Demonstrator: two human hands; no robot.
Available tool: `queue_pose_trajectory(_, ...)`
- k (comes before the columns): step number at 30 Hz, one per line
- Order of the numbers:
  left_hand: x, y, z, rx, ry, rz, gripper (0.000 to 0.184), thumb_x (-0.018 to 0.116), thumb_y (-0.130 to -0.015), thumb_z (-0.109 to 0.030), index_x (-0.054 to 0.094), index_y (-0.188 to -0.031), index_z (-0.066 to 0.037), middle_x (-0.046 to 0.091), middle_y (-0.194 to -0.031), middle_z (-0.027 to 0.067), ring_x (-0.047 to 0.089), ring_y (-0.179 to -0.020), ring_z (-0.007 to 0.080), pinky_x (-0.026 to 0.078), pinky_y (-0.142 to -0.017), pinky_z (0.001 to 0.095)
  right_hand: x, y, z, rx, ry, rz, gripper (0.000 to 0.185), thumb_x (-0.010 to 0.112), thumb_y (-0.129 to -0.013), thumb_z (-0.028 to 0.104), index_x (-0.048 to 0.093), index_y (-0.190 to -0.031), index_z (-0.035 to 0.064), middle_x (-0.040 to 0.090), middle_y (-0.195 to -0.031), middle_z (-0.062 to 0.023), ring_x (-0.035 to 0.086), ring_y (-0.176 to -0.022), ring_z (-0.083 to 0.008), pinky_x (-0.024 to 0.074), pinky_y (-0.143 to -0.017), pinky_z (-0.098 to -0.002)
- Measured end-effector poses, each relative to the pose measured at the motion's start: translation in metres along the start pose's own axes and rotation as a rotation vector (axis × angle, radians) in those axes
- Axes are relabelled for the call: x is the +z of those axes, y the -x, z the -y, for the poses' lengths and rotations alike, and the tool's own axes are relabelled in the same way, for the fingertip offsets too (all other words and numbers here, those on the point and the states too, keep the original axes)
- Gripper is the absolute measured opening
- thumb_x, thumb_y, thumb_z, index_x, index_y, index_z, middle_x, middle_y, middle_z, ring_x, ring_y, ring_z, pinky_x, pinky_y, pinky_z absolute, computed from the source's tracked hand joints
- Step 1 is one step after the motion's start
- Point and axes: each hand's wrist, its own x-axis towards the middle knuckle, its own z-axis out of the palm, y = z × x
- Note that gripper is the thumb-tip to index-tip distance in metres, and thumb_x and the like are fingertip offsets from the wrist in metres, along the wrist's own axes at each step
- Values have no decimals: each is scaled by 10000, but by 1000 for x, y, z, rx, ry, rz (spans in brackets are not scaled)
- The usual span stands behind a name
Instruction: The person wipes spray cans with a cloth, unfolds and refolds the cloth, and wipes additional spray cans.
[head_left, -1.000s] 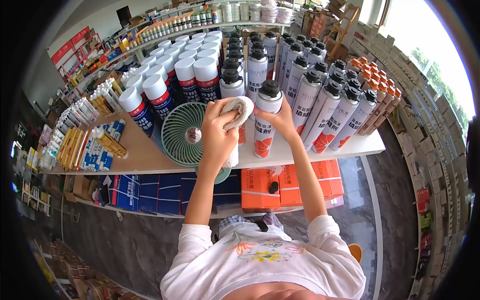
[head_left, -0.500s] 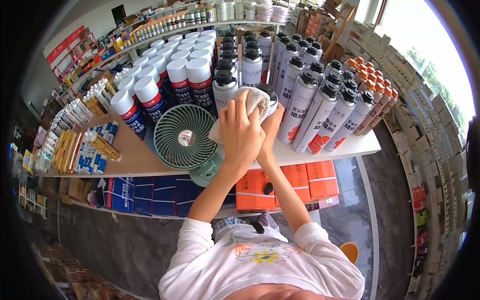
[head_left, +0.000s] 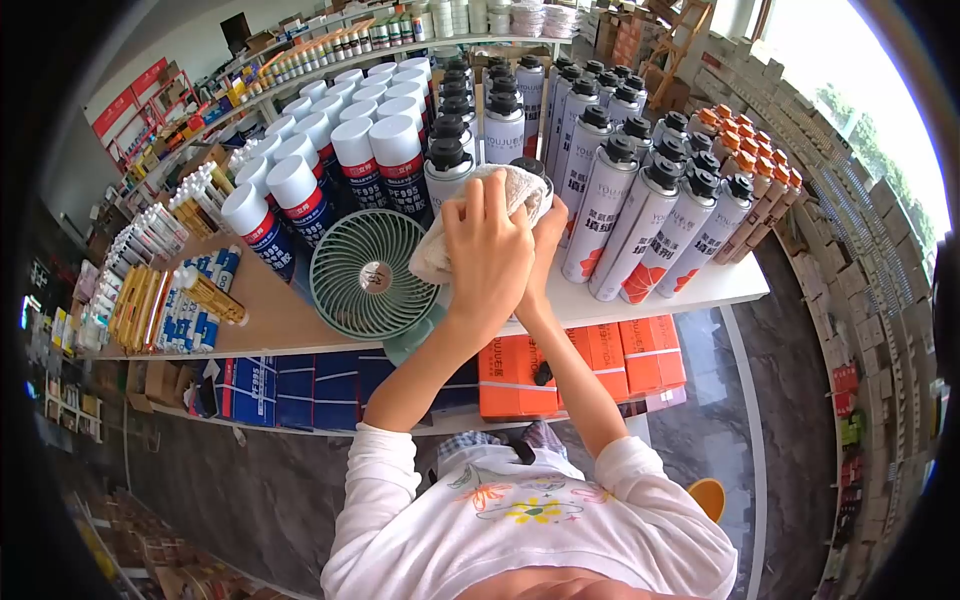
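My left hand [head_left: 488, 245] is closed over a whitish cloth [head_left: 432, 258] and presses it against the top part of a spray foam can. That can [head_left: 541, 190] is white with a black top, and most of its body is hidden behind my hands. My right hand [head_left: 543, 248] wraps round its right side. Rows of similar white foam cans [head_left: 610, 215] with black tops stand close to the right and behind. Just left of my hands is a green round fan [head_left: 372, 275].
White-capped blue cans [head_left: 352, 160] stand in rows at the left. Tubes [head_left: 205, 290] lie on the table's left end. Orange-capped cans [head_left: 765, 190] fill the right side. Below the white tabletop [head_left: 690, 303] are orange boxes [head_left: 650, 355] and blue boxes [head_left: 295, 390].
The cloth and my left hand have shifted slightly on the foam can, whose black top now appears tipped a little differently. My right hand stays on the can. The view has moved slightly.
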Motion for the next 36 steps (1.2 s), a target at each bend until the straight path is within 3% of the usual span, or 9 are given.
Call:
queue_pose_trajectory(4,4,-6,11,-68,73,23,236,670,-619,14,714,-850,0,604,-1120,96,527,-1021,268,398,-799,403,2,0,3,14,-13,-63,709,770,-764,128,374,-1315,-80,453,-1225,-242,449,-1148,-389,375,-987,-457)
queue_pose_trajectory(8,2,-2,20,17,54,8,223,655,-637,17,706,-854,11,608,-1140,91,528,-1024,281,402,-798,409,5,6,3,49,-5,-86,724,791,-746,134,380,-1302,-78,459,-1209,-231,445,-1145,-391,360,-999,-460)
queue_pose_trajectory(12,-10,6,6,64,10,26,192,648,-666,4,706,-848,25,597,-1165,124,522,-1024,277,400,-801,409,2,9,4,-73,60,-91,702,778,-777,166,389,-1309,-75,463,-1214,-233,446,-1149,-393,355,-993,-467)
queue_pose_trajectory(20,-9,16,5,80,44,-1,151,645,-716,-7,710,-848,26,593,-1184,131,530,-1002,282,402,-797,407,4,10,-1,-61,45,-63,705,753,-803,198,376,-1331,-77,459,-1229,-247,440,-1171,-397,349,-1001,-471)
queue_pose_trajectory(24,-1,13,8,16,77,-44,193,647,-687,17,713,-868,22,596,-1176,121,537,-1009,284,405,-798,405,6,11,-4,-72,67,-81,728,765,-786,177,363,-1340,-68,456,-1229,-245,437,-1172,-406,351,-1002,-475)
queue_pose_trajectory(28,1,6,24,-84,188,27,343,648,-633,60,704,-968,12,597,-1149,85,541,-1035,287,432,-818,398,5,7,3,50,-21,-73,775,817,-728,147,367,-1321,-68,448,-1226,-243,437,-1164,-416,344,-1009,-484)
queue_pose_trajectory(32,-12,4,30,-129,273,66,334,643,-635,76,718,-954,10,614,-1152,85,561,-1017,292,475,-852,399,2,6,11,73,-29,-61,768,823,-723,166,377,-1302,-70,446,-1229,-245,439,-1154,-414,343,-1006,-500)
queue_pose_trajectory(34,-15,7,35,-152,311,57,328,643,-635,84,723,-944,10,623,-1146,84,570,-1008,292,490,-865,396,-4,5,14,24,181,-2,820,833,-714,184,353,-1325,-79,449,-1238,-254,435,-1168,-413,329,-1023,-501)
queue_pose_trajectory(36,-15,14,41,-170,391,13,324,658,-616,79,737,-920,0,630,-1109,70,565,-983,281,479,-846,393,-10,4,10,20,133,38,880,853,-702,212,335,-1347,-87,446,-1267,-260,427,-1205,-407,327,-1045,-490)
